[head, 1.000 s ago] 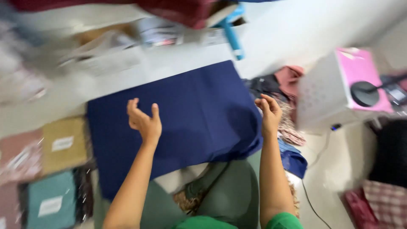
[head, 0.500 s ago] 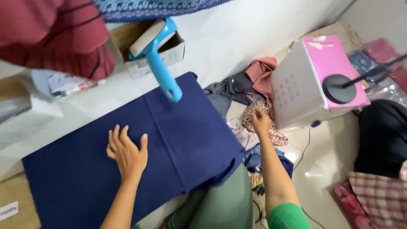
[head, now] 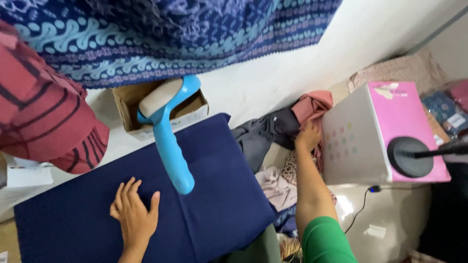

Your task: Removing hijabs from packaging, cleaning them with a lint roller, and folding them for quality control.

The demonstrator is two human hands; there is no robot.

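White wall (head: 273,83) behind; glossy cream floor (head: 390,219) reflecting light at lower right; white box with pink top (head: 365,131) standing on the floor.

The left hand (head: 132,216) lies flat on the folded cloth (head: 209,195). At its one o'clock a lint roller (head: 168,136) leans from a cardboard box (head: 187,114). At three o'clock the right hand (head: 308,137) rests on a heap of clothes (head: 273,131).

Navy cloth (head: 214,195) lies spread flat, centre crease visible. Pink garment (head: 312,107) lies crumpled atop the clothes pile (head: 273,160).
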